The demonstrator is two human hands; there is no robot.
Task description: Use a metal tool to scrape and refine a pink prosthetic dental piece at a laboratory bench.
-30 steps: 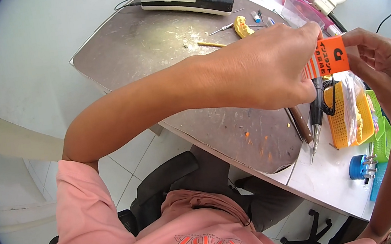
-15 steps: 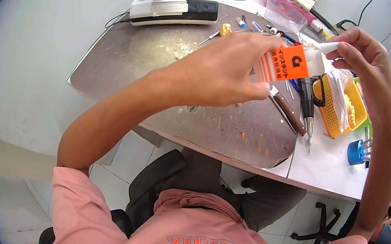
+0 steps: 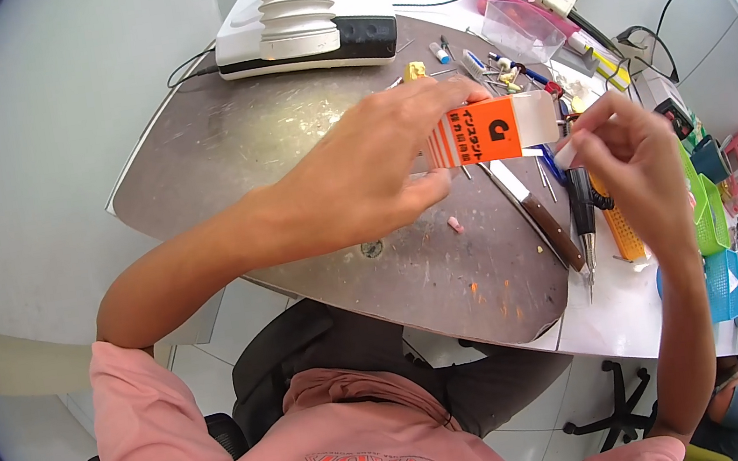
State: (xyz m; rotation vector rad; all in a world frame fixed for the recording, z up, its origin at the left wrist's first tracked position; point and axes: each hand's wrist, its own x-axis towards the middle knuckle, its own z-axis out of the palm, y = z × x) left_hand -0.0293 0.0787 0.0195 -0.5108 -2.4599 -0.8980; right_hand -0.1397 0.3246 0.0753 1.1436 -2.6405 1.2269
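Observation:
My left hand [image 3: 359, 161] is closed round a small orange and white cardboard box [image 3: 492, 130], which lies sideways above the bench with its end flap open toward the right. Just right of that open end is my right hand [image 3: 626, 147], its thumb and fingers pinched on a small white tapered piece [image 3: 567, 153]. The fingers hide most of this piece. Below the box lie a knife with a brown wooden handle [image 3: 550, 229] and a black rotary handpiece [image 3: 583, 215].
A white machine with a ribbed hose [image 3: 297, 9] stands at the back of the bench [image 3: 281, 139]. Small tools and a clear plastic tray [image 3: 522, 30] lie at the far right. An orange basket [image 3: 624, 234], green basket [image 3: 707, 202] and blue basket [image 3: 724, 284] line the right side.
My right hand has drawn away from the box's open end and dropped slightly. The white nozzle that stuck out of the box no longer shows there. The box has shifted left.

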